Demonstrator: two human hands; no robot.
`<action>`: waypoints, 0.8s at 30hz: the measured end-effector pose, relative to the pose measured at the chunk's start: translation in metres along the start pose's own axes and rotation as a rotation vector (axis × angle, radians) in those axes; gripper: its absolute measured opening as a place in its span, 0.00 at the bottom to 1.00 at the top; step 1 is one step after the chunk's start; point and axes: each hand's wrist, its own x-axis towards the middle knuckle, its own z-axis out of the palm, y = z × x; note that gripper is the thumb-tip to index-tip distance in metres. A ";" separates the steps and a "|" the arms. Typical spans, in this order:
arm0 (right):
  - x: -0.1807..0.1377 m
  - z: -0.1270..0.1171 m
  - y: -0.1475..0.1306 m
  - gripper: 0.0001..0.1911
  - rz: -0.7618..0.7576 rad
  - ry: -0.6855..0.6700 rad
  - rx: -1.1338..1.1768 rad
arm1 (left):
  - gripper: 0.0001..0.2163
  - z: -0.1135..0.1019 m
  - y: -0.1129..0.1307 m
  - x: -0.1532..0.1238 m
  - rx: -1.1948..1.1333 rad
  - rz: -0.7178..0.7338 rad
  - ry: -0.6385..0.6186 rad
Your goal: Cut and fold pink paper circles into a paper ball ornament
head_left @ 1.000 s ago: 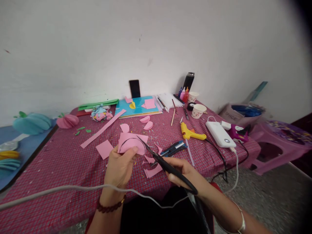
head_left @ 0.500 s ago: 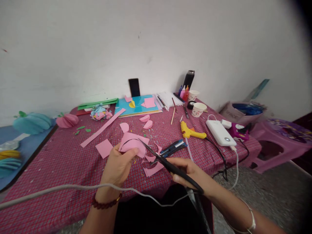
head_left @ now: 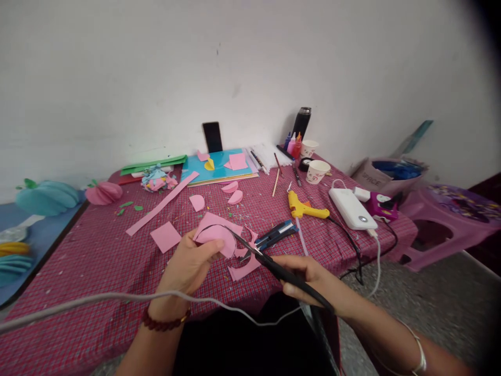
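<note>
My left hand [head_left: 188, 265] is closed on a pink paper sheet [head_left: 217, 233] marked with a dark circle line, held just above the red checked table [head_left: 97, 261]. My right hand [head_left: 309, 279] grips black scissors [head_left: 274, 265] whose blades reach into the right edge of that pink sheet. Pink offcuts [head_left: 245, 267] lie on the cloth under the blades. A grey cable [head_left: 117, 297] crosses in front of my left wrist.
A yellow glue gun [head_left: 303, 207], a white power bank [head_left: 349, 209], blue-black cutters [head_left: 278, 233], paper cups [head_left: 317, 171], a black flask [head_left: 302, 122] and coloured paper sheets [head_left: 219, 168] lie further back. Pink half circles [head_left: 234, 193] and a pink strip [head_left: 162, 204] sit mid-table. A pink stool [head_left: 450, 219] stands right.
The view has drifted slightly; my left hand has turned the pink sheet a little and the scissors have worked further along its edge. My right forearm sits lower in view.
</note>
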 end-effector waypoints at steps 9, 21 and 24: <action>-0.001 -0.009 0.008 0.34 0.085 -0.141 0.189 | 0.06 0.000 -0.008 0.001 0.118 -0.072 -0.053; -0.001 -0.002 0.013 0.34 0.064 -0.114 0.225 | 0.05 0.009 -0.025 -0.007 0.162 -0.166 -0.092; -0.002 -0.002 0.014 0.34 0.056 -0.112 0.213 | 0.06 0.006 -0.027 -0.007 0.191 -0.167 -0.142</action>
